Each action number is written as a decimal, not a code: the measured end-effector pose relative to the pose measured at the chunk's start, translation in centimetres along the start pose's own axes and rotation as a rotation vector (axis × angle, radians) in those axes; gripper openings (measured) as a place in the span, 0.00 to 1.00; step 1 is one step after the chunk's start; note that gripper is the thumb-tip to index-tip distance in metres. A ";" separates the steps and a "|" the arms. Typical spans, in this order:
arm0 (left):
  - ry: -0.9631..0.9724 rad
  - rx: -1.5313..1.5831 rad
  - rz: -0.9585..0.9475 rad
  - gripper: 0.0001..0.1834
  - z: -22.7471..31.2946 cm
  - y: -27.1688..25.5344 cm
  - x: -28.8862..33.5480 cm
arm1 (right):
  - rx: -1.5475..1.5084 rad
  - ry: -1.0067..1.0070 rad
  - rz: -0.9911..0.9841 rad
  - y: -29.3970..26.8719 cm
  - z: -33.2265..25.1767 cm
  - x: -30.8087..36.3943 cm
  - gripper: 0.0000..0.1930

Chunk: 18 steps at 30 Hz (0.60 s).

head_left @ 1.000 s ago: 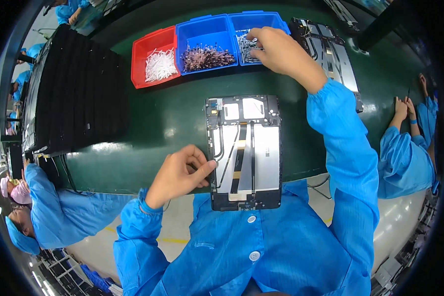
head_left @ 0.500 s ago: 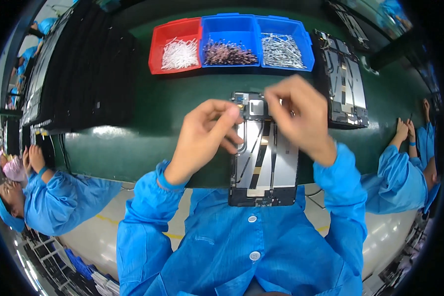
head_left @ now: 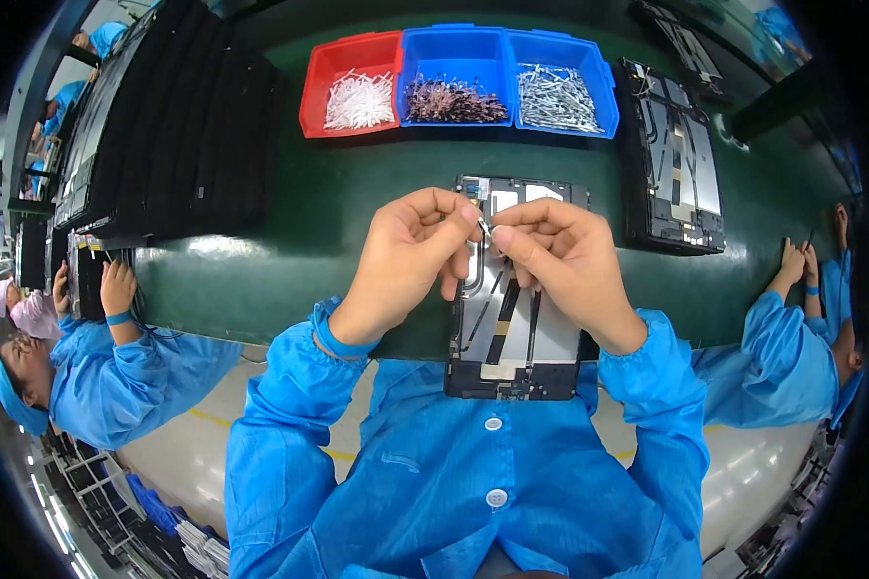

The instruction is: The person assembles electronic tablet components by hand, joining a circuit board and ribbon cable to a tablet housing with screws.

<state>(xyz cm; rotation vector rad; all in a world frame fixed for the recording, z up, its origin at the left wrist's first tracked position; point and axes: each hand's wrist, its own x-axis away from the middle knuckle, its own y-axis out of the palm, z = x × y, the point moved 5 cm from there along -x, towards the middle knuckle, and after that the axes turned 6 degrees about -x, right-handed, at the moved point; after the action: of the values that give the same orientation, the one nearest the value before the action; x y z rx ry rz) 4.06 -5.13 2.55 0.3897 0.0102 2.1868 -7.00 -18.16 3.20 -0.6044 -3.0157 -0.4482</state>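
An opened tablet (head_left: pixel 557 328) lies in front of me, its silver inner panels, dark ribbon cables and black frame showing; its near end reaches over the table's front edge. Above its upper part my hands meet with bent fingers. My left hand (head_left: pixel 410 256) pinches a small silvery part (head_left: pixel 484 228) between thumb and forefinger. My right hand (head_left: pixel 570 261) is closed too, thumb and forefinger together just beside that same part. Whether both hands hold it is too small to tell. The fingers hide some of the tablet's upper left area.
Beyond the tablet stand a red bin (head_left: pixel 350 56) of white pieces and two joined blue bins (head_left: pixel 454 58) of pinkish-dark and silvery pieces. Stacked dark tablets (head_left: pixel 203 145) rise at left; another stack (head_left: pixel 681 164) stands at right. Co-workers sit on both sides.
My right hand has come down and left, from the tablet's upper right to beside my left fingertips. My left hand stays nearly in place. The small silvery part now shows between them.
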 end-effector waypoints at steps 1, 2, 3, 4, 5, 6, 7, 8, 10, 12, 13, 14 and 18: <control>0.000 -0.004 -0.004 0.12 0.0 0.1 0.0 | -0.073 0.103 -0.056 0.1 0.2 -0.1 0.11; -0.001 0.024 -0.004 0.12 0.1 0.3 0.0 | -0.115 0.131 -0.076 0.0 0.4 -0.2 0.11; -0.001 0.051 -0.003 0.12 0.1 0.4 0.0 | -0.118 0.129 -0.073 -0.1 0.4 -0.2 0.11; -0.002 0.048 -0.006 0.12 0.4 0.4 0.0 | -0.115 0.121 -0.087 -0.1 0.4 -0.2 0.10; -0.089 0.129 -0.049 0.12 0.4 0.7 -0.1 | -0.112 0.113 -0.101 -0.1 0.3 -0.2 0.09; -0.176 0.208 -0.091 0.11 0.3 0.9 0.0 | -0.114 0.109 -0.101 -0.1 0.4 -0.2 0.09; -0.175 0.204 -0.092 0.11 0.1 0.7 -0.1 | -0.083 0.006 -0.113 -0.1 0.1 -0.2 0.08; -0.228 0.249 -0.175 0.12 -0.4 0.8 -0.3 | -0.052 -0.097 -0.126 -0.1 -0.2 -0.2 0.06; -0.281 0.290 -0.255 0.12 -0.7 1.0 -0.4 | 0.024 -0.241 -0.096 -0.4 -0.6 -0.5 0.05; -0.255 0.102 -0.085 0.12 -0.3 0.2 -0.7 | 0.059 -0.405 -0.031 -1.1 -1.5 -0.6 0.04; -0.142 0.037 0.008 0.12 0.4 -1.2 -1.4 | 0.015 -0.428 0.002 -1.6 -1.9 -0.7 0.04; -0.081 0.011 0.236 0.12 1.4 -2.6 -2.1 | -0.041 -0.396 0.043 -1.8 -2.3 -0.6 0.04; 0.358 -0.299 0.710 0.14 4.0 -11.1 -5.9 | -0.155 -0.210 0.134 -3.4 -1.6 0.1 0.04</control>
<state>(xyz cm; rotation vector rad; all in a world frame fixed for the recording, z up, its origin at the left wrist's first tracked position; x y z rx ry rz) 17.18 -3.57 3.08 -0.2134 -0.2956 2.8721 -8.41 -21.58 3.86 -0.9115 -3.1272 -0.6537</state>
